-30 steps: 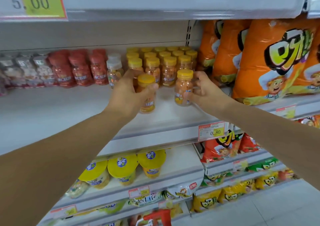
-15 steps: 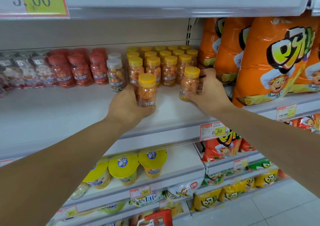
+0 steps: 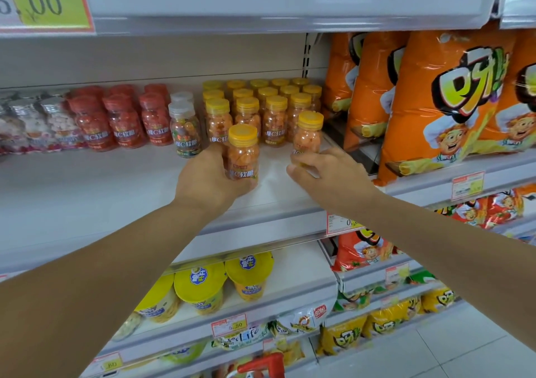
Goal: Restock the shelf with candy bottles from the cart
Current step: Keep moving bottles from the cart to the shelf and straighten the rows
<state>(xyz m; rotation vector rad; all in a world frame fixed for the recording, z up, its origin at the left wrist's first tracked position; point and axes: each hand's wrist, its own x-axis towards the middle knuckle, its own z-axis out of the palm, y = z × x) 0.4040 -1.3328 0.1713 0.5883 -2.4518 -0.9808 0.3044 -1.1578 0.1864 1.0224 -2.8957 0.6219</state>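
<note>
Gripping the left bottle, the left hand had fingers wrapped round its lower half from behind, thumb under the front. Bottle upright, yellow cap, orange candy. It sat low over the shelf, base hidden by the palm. It stood just in front of the yellow-capped block, at the block's left end.

Right bottle, same kind, was upright at the block's right front corner and looked set down on the shelf. The right hand was at its base, fingers curled. Whether they pinched the bottle or only touched it could not be told, as the fingers covered the contact.

Beyond these:
- Block was several bottles across and several deep, packed back to the wall.
- A clear-capped bottle stood just left of the block, then the red-capped bottles.
- Orange snack bags stood to the right.
- A red cart handle showed at the bottom edge, the cart's load out of view.

Progress, as a judgement: the back rows looked filled and a new front row was only starting, with these two as its ends. The gap between them and the bare shelf in front would take more bottles. How many were left in the cart could not be seen. The left bottle was not yet released.
</note>
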